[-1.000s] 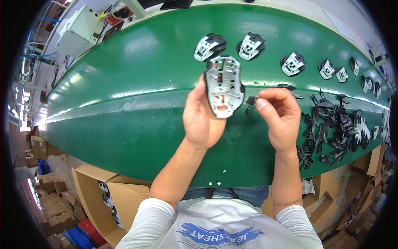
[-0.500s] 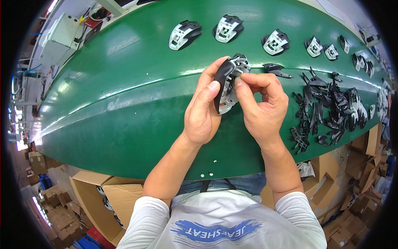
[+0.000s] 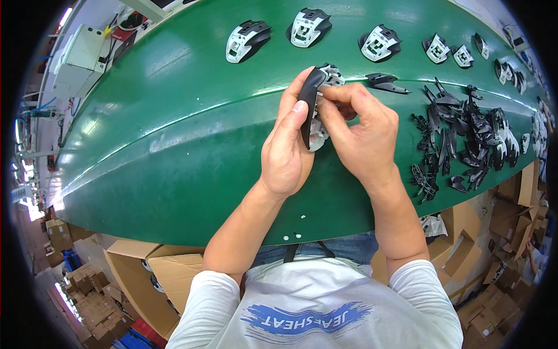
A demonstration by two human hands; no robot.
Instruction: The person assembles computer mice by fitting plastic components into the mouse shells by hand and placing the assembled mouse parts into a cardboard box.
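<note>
Here I see both hands raised over the green belt [image 3: 174, 134], near its middle. My left hand [image 3: 288, 148] is curled around a mouse shell [image 3: 312, 107] held on edge, thumb along its dark side; my right hand [image 3: 363, 136] pinches the same shell from the other side, fingertips [image 3: 325, 104] pressed on its pale inner face. Left of the hands the belt lies bare out to its curved near edge; to the right a heap of black parts [image 3: 465, 136] crowds it, and one loose black part [image 3: 386, 84] lies just beyond the right hand. Along the far side runs a row of shells [image 3: 308, 26], black and white, well apart from one another. Below the belt's near edge stand open brown cartons [image 3: 139, 273]; one at lower left holds black-and-white pieces, too small to tell apart. More cartons [image 3: 471, 238] sit at lower right. A pale box [image 3: 78, 58] with cables stands beyond the belt, upper left.
</note>
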